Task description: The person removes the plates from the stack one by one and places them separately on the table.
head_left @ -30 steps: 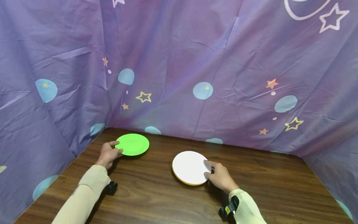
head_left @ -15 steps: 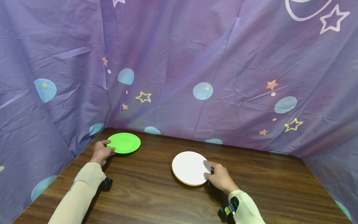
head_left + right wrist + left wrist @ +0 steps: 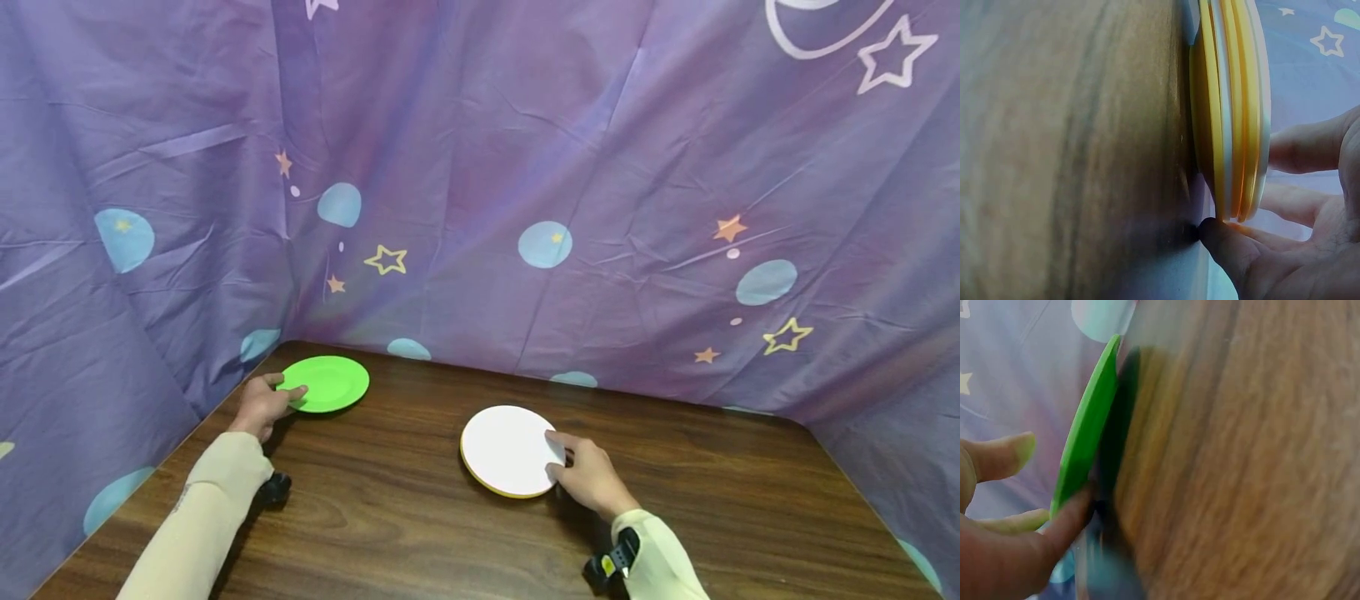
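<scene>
1. The left hand (image 3: pixel 258 407) has its fingers loosely parted about the green plate's (image 3: pixel 330 383) left rim, one touching, one apart; the right hand (image 3: pixel 588 479) pinches the stack (image 3: pixel 510 450) by its right rim.
2. The green plate lies far left, the stack right of it and nearer, well apart; each hand is nearest its own. All are round, without a long axis.
3. One green plate; one stack, showing two white rims and about three yellow.
</scene>
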The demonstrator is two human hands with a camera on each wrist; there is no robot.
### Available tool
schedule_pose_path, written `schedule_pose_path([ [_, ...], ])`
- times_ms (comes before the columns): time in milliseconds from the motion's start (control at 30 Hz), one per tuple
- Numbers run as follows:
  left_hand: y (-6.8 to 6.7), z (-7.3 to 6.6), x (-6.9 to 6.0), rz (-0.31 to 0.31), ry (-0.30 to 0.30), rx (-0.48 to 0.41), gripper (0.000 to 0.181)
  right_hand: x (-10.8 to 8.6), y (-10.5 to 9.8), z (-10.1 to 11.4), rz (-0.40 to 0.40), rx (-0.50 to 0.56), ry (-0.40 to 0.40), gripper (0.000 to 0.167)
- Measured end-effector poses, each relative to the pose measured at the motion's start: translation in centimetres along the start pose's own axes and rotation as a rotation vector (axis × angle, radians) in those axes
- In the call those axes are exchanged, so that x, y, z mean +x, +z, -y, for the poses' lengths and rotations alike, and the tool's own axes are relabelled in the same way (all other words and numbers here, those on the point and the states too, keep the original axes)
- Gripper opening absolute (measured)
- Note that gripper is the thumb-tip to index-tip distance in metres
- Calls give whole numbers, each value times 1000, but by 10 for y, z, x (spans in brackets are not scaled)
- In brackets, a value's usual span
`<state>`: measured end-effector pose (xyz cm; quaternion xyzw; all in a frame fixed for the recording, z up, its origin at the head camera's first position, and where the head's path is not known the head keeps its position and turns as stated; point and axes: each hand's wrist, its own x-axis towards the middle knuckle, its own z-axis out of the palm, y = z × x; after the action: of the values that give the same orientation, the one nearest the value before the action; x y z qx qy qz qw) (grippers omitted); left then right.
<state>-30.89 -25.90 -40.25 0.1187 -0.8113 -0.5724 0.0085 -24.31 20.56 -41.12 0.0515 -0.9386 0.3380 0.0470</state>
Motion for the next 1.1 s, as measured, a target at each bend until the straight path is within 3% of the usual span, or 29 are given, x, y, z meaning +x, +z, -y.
schedule_pose_path([
  [167, -6, -5, -2, 21, -16, 55, 80, -1, 0, 0, -13, -4, -12, 57],
  [467, -11, -11, -5, 50, -18, 13, 82, 0, 1, -2, 21, 37, 27, 57],
  [733, -11, -19, -11, -7, 32, 129, 82, -1, 3, -1, 28, 79, 57, 58],
  [900, -2, -25, -16, -54, 93, 255, 79, -2, 2, 0, 23, 85, 59, 57],
  [1100, 24, -38, -26, -89, 225, 365, 74, -2, 2, 0, 27, 89, 62, 56],
])
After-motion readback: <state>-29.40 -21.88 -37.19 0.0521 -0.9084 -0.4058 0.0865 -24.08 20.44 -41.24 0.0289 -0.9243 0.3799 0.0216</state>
